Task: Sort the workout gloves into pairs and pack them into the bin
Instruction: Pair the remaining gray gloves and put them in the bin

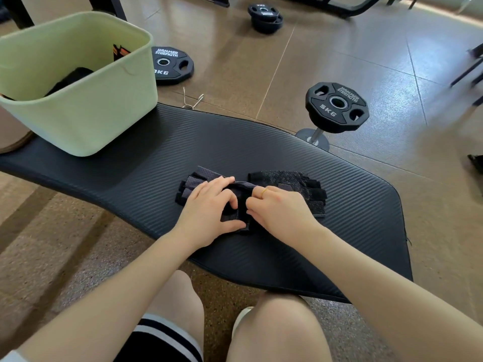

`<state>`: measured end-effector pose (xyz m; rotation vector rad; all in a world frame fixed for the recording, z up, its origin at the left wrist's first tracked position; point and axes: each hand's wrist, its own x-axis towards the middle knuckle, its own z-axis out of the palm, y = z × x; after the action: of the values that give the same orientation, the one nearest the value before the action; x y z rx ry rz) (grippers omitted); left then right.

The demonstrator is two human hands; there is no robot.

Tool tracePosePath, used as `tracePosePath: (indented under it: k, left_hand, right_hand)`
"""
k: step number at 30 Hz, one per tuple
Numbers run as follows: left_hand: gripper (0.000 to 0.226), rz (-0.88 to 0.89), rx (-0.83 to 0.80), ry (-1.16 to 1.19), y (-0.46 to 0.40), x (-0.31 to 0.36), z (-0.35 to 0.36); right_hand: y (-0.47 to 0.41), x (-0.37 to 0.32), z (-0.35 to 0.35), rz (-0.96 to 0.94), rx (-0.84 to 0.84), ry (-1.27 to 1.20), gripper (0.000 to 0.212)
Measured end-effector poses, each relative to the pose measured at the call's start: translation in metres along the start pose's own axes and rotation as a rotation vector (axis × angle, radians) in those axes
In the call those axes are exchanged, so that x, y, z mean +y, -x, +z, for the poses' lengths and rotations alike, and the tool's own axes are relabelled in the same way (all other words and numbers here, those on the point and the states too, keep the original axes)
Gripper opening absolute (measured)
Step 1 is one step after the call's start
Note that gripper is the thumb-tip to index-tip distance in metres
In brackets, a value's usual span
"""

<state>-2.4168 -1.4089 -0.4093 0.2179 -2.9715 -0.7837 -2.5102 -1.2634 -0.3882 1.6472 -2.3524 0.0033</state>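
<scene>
The black weight plate (337, 107) standing on a short post read "HAMMER STRENGTH" along its upper edge and "5KG" below the hole. The plate lying flat on the floor beside the green bin (172, 65) carried "HAMMER STRENGTH" too, with only "KG" of its weight marking visible. Lettering on the stacked plates farther back (265, 17) was too small to read.

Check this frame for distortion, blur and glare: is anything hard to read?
Head view: wide-angle bending bows the black mat and leans the green bin; dark furniture at the far right edge is smeared by blur; window glare streaks the floor tiles; both hands, left and right, and the gloves stay sharp; "5KG" on the weight plate is legible.
</scene>
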Motion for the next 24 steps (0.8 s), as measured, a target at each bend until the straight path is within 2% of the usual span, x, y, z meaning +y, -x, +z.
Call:
tracePosePath:
  k: [6, 8, 10, 13, 15, 17, 20, 24]
  left_hand:
    - [0.036, -0.085, 0.194, -0.065, 0.017, 0.012, 0.012]
    - [0.037, -0.087, 0.197, -0.086, 0.015, 0.014, 0.009]
    - [0.038, -0.100, 0.140, -0.080, 0.011, 0.014, 0.004]
    - [0.038, -0.093, 0.116, -0.071, 0.009, 0.015, 0.003]
    - [0.038, -0.080, 0.108, -0.083, 0.008, 0.015, 0.003]
    - [0.037, -0.075, 0.108, -0.107, 0.007, 0.013, 0.002]
    - [0.038, -0.051, 0.134, -0.116, 0.004, 0.011, 0.002]
    - [0.038, -0.083, 0.055, -0.133, 0.003, 0.013, 0.000]
  right_hand:
    - [-0.007, -0.004, -0.004, -0.135, 0.001, 0.143, 0.024]
    - [-0.011, -0.002, -0.005, -0.171, -0.021, 0.129, 0.023]
    - [-0.015, 0.002, -0.003, -0.154, -0.041, 0.001, 0.016]
    - [-0.019, 0.012, -0.002, 0.008, -0.075, -0.329, 0.016]
    - [-0.024, 0.021, -0.005, 0.102, -0.238, -0.510, 0.009]
    - [-0.029, 0.028, -0.009, 0.172, -0.288, -0.633, 0.004]
    - [-0.036, 0.041, -0.010, 0.308, -0.340, -0.797, 0.008]
    - [-0.037, 0.048, -0.008, 0.454, -0.378, -0.941, 0.017]
